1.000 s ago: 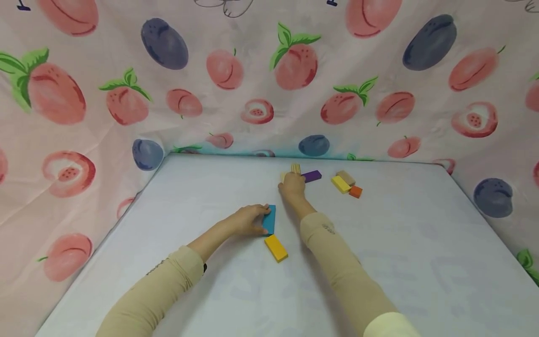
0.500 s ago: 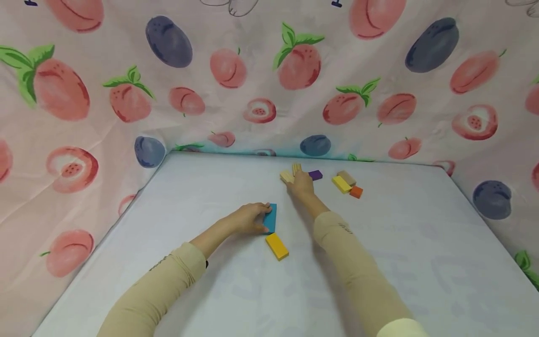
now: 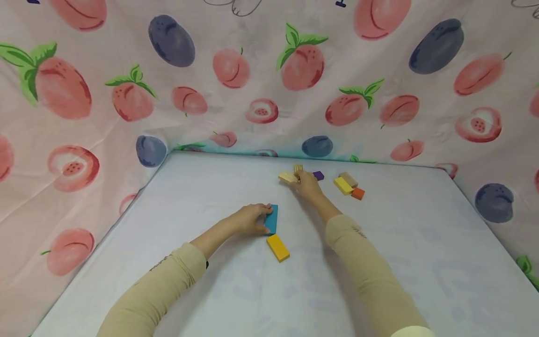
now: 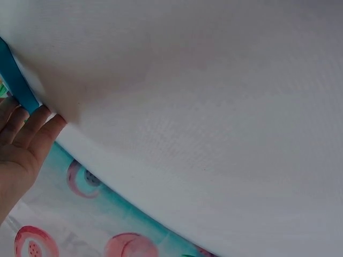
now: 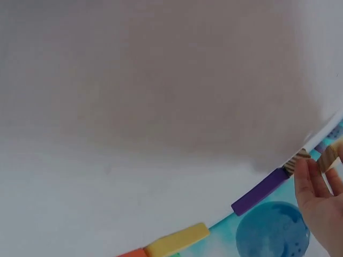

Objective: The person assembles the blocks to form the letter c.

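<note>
My left hand [image 3: 249,219] grips a flat blue block [image 3: 272,219] with its thumb at the near end and fingers at the far end. In the left wrist view, the fingertips overlap the end of the blue block [image 4: 15,80]. Farther back, my right hand [image 3: 309,186] pinches a pale wooden block [image 3: 287,177] that sticks out to its left. The right wrist view shows this pale block [image 5: 328,158] between thumb and fingers. Just beyond the right hand is a striped wooden block [image 3: 298,168]. A purple block [image 3: 318,175] is partly hidden behind that hand.
A yellow-orange block [image 3: 278,248] lies close to the blue block's near end. At the back right, a yellow block [image 3: 343,186], a tan block [image 3: 348,179] and a small orange block [image 3: 358,194] are grouped on the white table [image 3: 421,234]. A fruit-print cloth [image 3: 269,84] hangs behind.
My right hand has shifted to the right, uncovering the pale block and covering more of the purple one. My left hand stays at the blue block.
</note>
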Action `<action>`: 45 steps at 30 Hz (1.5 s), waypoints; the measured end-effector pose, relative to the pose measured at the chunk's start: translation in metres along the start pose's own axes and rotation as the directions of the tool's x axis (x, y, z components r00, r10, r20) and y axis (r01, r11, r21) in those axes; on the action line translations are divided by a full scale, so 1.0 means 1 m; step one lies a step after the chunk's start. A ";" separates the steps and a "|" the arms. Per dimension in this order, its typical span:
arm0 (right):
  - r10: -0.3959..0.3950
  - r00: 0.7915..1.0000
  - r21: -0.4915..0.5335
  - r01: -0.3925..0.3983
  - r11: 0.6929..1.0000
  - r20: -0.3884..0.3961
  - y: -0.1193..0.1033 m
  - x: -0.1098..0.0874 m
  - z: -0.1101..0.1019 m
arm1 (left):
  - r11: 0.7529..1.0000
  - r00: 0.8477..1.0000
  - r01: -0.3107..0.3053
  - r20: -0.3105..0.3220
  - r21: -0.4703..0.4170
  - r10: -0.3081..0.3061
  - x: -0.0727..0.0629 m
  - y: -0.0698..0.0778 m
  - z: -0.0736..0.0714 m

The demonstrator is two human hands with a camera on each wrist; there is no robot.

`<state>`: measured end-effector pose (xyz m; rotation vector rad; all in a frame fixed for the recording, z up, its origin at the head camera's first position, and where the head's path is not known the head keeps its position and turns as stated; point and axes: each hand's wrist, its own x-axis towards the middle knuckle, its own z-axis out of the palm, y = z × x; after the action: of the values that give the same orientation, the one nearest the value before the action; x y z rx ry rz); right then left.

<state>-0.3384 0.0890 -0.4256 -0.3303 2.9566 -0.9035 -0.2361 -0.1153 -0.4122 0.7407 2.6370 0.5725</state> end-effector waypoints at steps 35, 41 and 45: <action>-0.632 0.770 -0.135 0.638 0.758 0.087 0.016 -0.012 -0.034 | 1.000 1.000 0.010 0.009 -0.015 -0.010 0.003 -0.001 0.001; -0.674 0.726 -0.149 0.688 0.710 0.138 0.016 -0.015 -0.030 | 1.000 1.000 0.002 0.004 -0.011 -0.002 0.001 -0.001 0.001; -0.703 0.695 -0.165 0.718 0.676 0.147 0.017 -0.015 -0.025 | 1.000 1.000 0.005 0.000 -0.010 -0.005 0.001 -0.001 0.000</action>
<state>-0.3297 0.1201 -0.4149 -1.5808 2.8344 -0.5553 -0.2369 -0.1155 -0.4124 0.7303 2.6334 0.5843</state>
